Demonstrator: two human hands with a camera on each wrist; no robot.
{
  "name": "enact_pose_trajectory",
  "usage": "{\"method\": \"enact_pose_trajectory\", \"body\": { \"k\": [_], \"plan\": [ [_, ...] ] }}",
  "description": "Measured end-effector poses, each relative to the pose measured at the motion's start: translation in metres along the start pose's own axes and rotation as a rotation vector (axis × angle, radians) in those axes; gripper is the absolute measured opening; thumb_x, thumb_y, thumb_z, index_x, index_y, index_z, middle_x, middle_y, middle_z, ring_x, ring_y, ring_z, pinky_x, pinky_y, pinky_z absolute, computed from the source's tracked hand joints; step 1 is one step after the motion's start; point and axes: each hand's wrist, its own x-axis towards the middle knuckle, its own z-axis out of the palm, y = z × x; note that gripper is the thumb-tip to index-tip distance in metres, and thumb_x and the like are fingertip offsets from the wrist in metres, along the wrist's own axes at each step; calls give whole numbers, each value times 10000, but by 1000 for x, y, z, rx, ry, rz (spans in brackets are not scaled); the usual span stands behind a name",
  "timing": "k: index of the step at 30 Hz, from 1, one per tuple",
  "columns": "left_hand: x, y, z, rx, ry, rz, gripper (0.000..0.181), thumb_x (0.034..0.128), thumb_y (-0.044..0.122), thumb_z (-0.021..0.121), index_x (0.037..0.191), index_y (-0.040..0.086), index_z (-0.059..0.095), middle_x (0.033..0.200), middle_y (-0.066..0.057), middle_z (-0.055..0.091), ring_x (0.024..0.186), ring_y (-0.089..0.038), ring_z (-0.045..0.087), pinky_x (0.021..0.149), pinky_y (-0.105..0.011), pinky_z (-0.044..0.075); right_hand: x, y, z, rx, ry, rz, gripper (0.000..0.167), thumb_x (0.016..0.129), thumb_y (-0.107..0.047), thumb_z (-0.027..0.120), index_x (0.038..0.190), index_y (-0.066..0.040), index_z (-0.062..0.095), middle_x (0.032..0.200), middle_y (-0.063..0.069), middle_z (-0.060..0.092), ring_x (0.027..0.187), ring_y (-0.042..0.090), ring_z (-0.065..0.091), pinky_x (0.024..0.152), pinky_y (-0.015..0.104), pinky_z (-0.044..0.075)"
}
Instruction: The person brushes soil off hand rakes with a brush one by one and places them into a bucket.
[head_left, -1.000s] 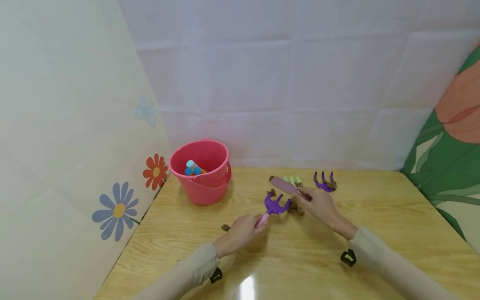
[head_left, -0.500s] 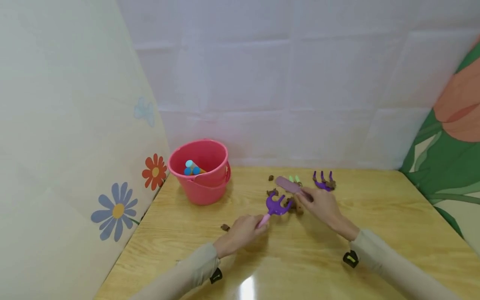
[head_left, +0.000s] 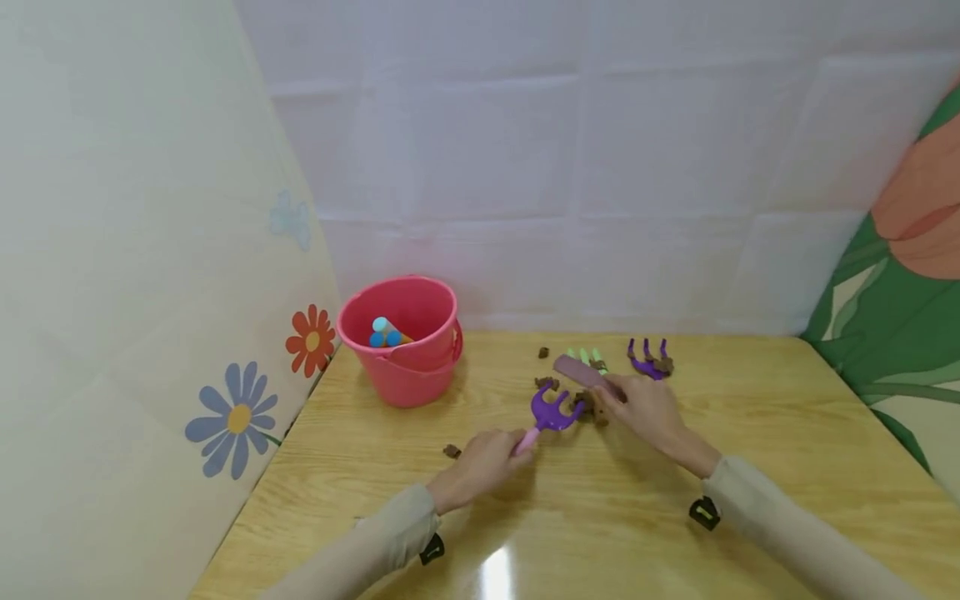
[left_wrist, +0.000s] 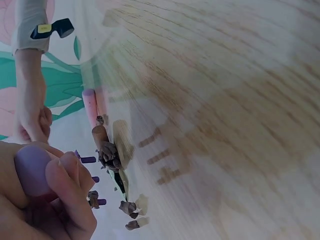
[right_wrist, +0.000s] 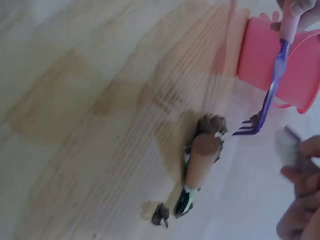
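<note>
My left hand [head_left: 483, 467] grips the pink handle of a small purple hand rake [head_left: 551, 410], its tines held a little above the table. Brown soil-like clumps [right_wrist: 256, 119] cling near those tines in the right wrist view. My right hand [head_left: 645, 412] pinches a flat mauve strip with a rounded end [head_left: 581, 372], blurred in the right wrist view; its exact kind is unclear. Below it lies a green-tined rake [head_left: 587, 357], partly hidden, with a tan handle [right_wrist: 202, 162] and brown clumps [right_wrist: 212, 122] around it. Another purple rake [head_left: 651, 368], also dirty, lies behind my right hand.
A pink bucket [head_left: 408, 385] stands at the back left, holding tools with blue-ended handles [head_left: 386, 337]. Loose brown clumps lie on the wooden table [head_left: 600, 517], one [head_left: 452, 451] beside my left hand and another [head_left: 543, 352] near the back. Cloth-covered walls [head_left: 465, 167] enclose the table.
My right hand has drawn the mauve strip slightly right and down, off the back clump, which now shows fully. The left hand and its rake stay almost in place.
</note>
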Motion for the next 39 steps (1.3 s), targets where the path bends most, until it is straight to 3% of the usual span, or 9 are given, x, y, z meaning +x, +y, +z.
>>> {"method": "enact_pose_trajectory", "body": {
  "k": [5,9,12,16,19,23,27,31,39],
  "plan": [
    [0,0,-1,14,6,-8,147,979,196,618,858,115,635,600,71,473,489,-40,423,439,-197,396,-2,-2,1,102,-76,-48,168,935,-201,688,950,-47,754,548,-166,433,427,-24,290,383,191,279],
    [0,2,1,54,16,34,179,985,203,609,825,124,619,584,83,458,482,-31,411,440,-184,388,-4,5,3,-7,-60,16,163,924,-176,693,818,-53,716,529,-132,420,422,1,281,382,198,255],
    [-2,2,2,52,5,33,192,989,210,606,813,132,603,583,86,453,478,-28,406,432,-178,384,-5,9,1,-23,-39,39,144,900,-158,711,876,-17,734,519,-109,406,414,12,273,375,200,247],
    [-4,2,1,29,1,8,186,987,210,612,818,130,606,592,76,466,482,-35,416,434,-186,392,-3,4,-3,83,-87,26,234,931,-203,689,1035,-1,747,547,-130,433,423,-1,297,387,202,273],
    [-3,2,-1,49,20,27,178,984,210,615,825,130,611,588,81,463,482,-36,418,440,-190,392,0,3,-3,76,-125,31,223,939,-208,681,1009,-7,749,556,-127,441,432,2,302,401,204,278],
    [-3,5,-4,50,49,73,136,984,197,605,883,113,640,580,91,454,466,-25,408,422,-179,385,-3,9,-1,-9,-77,74,166,903,-145,711,947,12,743,526,-101,415,414,9,273,383,198,251],
    [-5,4,-6,3,52,59,125,987,191,595,927,100,656,590,87,458,465,-21,405,408,-177,377,-6,8,-2,3,-26,71,192,893,-135,719,997,25,742,519,-105,412,399,-3,263,360,182,243],
    [-5,0,-6,-27,43,21,133,989,197,599,892,116,642,591,80,463,465,-28,403,402,-188,369,-3,4,-1,40,-38,50,214,918,-165,695,1023,16,741,530,-114,433,391,-8,273,345,178,253],
    [-4,0,-8,-46,43,20,148,993,198,583,877,120,631,588,82,468,457,-25,409,397,-181,372,-9,5,-2,11,-58,77,205,905,-168,712,1024,-5,749,532,-111,423,410,7,274,367,199,251]
  ]
}}
